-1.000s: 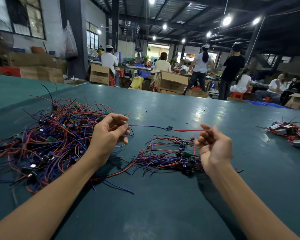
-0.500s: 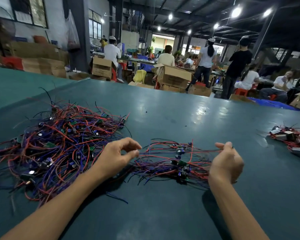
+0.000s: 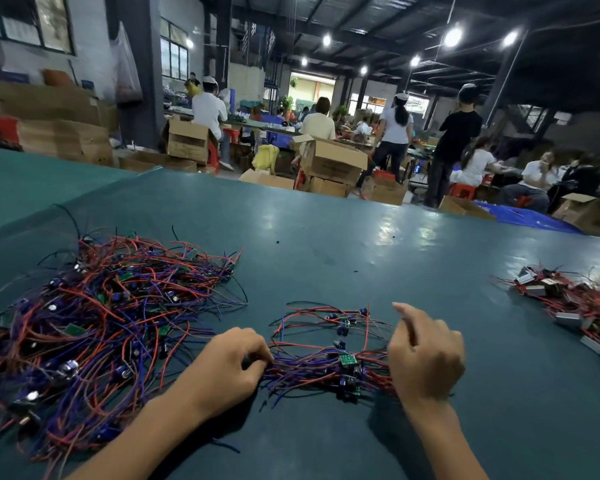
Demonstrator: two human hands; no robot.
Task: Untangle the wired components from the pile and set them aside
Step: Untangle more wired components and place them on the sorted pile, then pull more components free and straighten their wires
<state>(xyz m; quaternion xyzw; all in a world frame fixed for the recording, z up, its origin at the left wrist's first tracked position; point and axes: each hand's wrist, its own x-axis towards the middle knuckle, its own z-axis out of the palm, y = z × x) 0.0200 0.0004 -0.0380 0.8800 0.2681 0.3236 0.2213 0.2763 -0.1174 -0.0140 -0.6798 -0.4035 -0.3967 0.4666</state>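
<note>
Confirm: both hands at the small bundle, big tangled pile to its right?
No. In the head view the big tangled pile lies left of the small bundle, not right. The left hand and right hand are both at that bundle.

Dim hall, hard overhead lamps, wide-angle view.

Ceiling lamps [image 3: 452, 36] flare white against the dark roof and leave pale glare patches on the green table [image 3: 395, 230]; a doorway [image 3: 312, 88] at the back glows with daylight. Soft shadows lie under both forearms and beneath the left hand [image 3: 229, 365] and right hand [image 3: 425, 355]. The small bundle [image 3: 326, 368] between them is sharp; the workers [image 3: 395, 129] behind look soft and slightly smeared. Straight lines bow toward the edges.
</note>
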